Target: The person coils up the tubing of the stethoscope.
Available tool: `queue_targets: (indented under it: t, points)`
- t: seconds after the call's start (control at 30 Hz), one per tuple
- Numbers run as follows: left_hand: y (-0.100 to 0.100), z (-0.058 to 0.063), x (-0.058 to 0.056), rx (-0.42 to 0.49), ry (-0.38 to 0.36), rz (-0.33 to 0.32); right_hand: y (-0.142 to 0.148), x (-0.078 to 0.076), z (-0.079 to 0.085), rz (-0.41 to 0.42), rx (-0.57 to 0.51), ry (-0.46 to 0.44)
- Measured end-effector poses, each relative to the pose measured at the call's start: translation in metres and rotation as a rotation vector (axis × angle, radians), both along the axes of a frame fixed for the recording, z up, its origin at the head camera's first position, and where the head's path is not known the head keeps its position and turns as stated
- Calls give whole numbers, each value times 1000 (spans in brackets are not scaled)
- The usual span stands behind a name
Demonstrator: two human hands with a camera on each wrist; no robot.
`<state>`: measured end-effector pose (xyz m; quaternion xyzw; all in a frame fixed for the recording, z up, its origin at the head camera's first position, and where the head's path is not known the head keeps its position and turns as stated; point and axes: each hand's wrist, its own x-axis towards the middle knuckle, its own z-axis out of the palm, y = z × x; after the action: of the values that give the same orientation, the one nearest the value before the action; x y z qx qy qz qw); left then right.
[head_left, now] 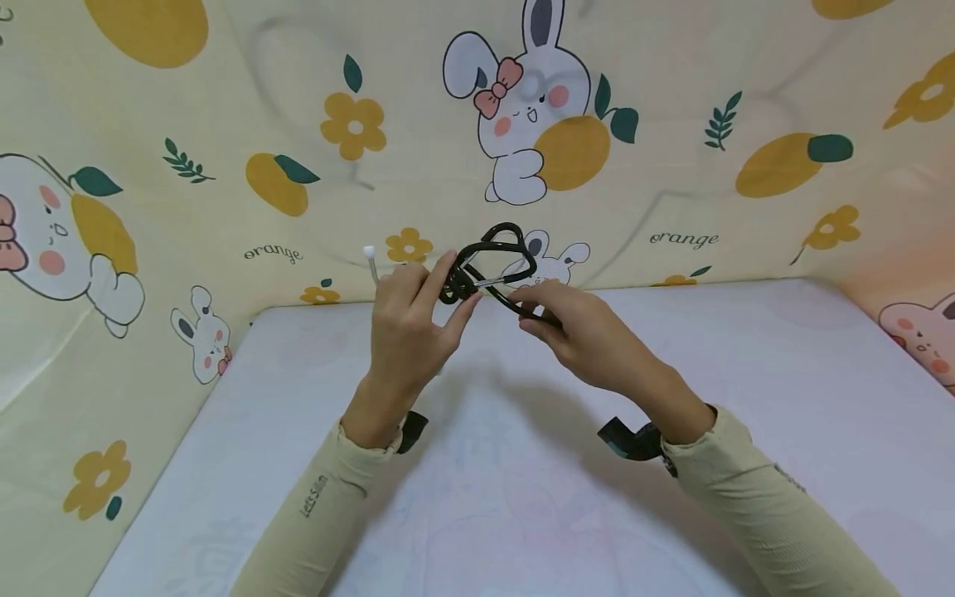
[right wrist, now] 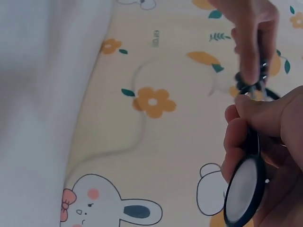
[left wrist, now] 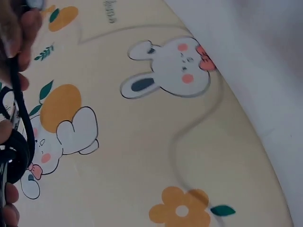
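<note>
A stethoscope with black tubing (head_left: 511,247) is held up in the air above the table, its tube looped and coiled. My left hand (head_left: 409,325) pinches the coiled part between thumb and fingers. A metal ear tube with a white ear tip (head_left: 369,251) sticks up behind that hand. On the right, my right hand (head_left: 573,330) grips the tube near its end. The round chest piece (right wrist: 245,191), with a pale disc and dark rim, hangs by the right palm in the right wrist view. Fingers hide part of the tubing.
Below both hands lies a white table surface (head_left: 507,497). A cream cloth backdrop (head_left: 418,50) printed with rabbits, oranges and flowers rises behind it and along the left side. Dark straps (head_left: 632,439) sit at the wrists.
</note>
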<state>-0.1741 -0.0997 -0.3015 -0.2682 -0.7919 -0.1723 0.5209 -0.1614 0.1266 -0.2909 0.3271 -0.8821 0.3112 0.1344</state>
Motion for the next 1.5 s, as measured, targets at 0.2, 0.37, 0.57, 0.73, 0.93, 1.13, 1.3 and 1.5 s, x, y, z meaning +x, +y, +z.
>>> queue_targets:
  t: [0.2,0.37,0.57,0.73,0.93,1.13,1.3,1.5]
  points:
    - [9,-10,0,-154,6,116,-3,4,2,-20,3,-13]
    - [18,-19,1,-254,-32,144,-6,7,4,-32,-33,-82]
    - [20,-21,2,-226,-48,112,-3,7,11,-25,-59,-210]
    - [20,-20,3,-180,-64,57,5,8,18,15,-118,-384]
    - [20,-20,4,-123,-88,9,15,6,23,238,-324,-533]
    - [23,-21,6,-147,-125,11,14,3,19,138,-331,-532]
    - [27,-22,10,-181,-143,2,3,2,8,7,-313,-427]
    - [30,-22,12,-170,-126,-7,-2,3,3,-88,-374,-303]
